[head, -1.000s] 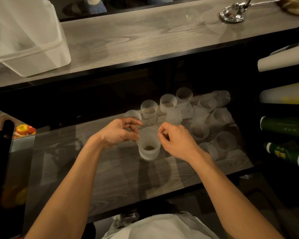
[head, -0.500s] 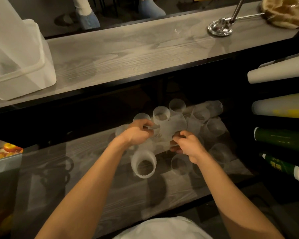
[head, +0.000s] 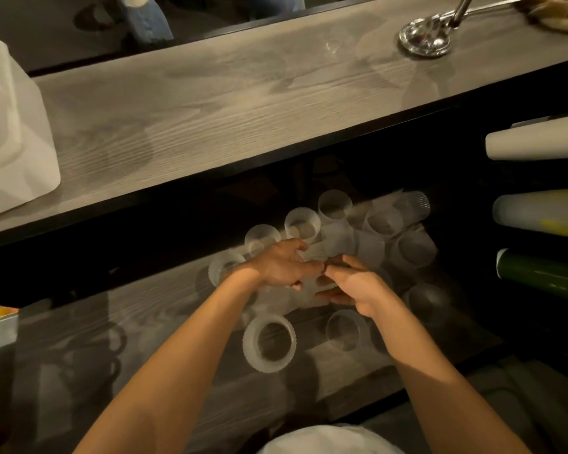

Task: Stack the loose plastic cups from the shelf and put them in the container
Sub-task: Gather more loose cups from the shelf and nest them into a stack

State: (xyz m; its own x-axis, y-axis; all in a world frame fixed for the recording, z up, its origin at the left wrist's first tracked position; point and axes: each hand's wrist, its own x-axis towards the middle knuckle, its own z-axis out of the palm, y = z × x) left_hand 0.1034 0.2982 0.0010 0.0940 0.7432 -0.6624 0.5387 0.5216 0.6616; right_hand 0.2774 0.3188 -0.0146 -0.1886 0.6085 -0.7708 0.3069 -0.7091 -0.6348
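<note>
On the lower shelf point(head: 164, 348) our left hand point(head: 284, 265) and right hand point(head: 358, 286) grasp cups point(head: 309, 298), apparently for nesting; next, join the stack point(head: 269, 343).

The left hand point(head: 281, 264) and right hand point(head: 358, 286) grip 1 cup point(head: 305, 294) amid loose cups point(head: 412, 249) on the shelf point(head: 145, 339).

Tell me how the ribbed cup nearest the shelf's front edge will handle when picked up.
The ribbed cup looks thin and translucent, so it is probably light and somewhat squeezable. Its ridged wall should give a decent grip. Upright and empty, it might tip if nudged, then roll.
</note>
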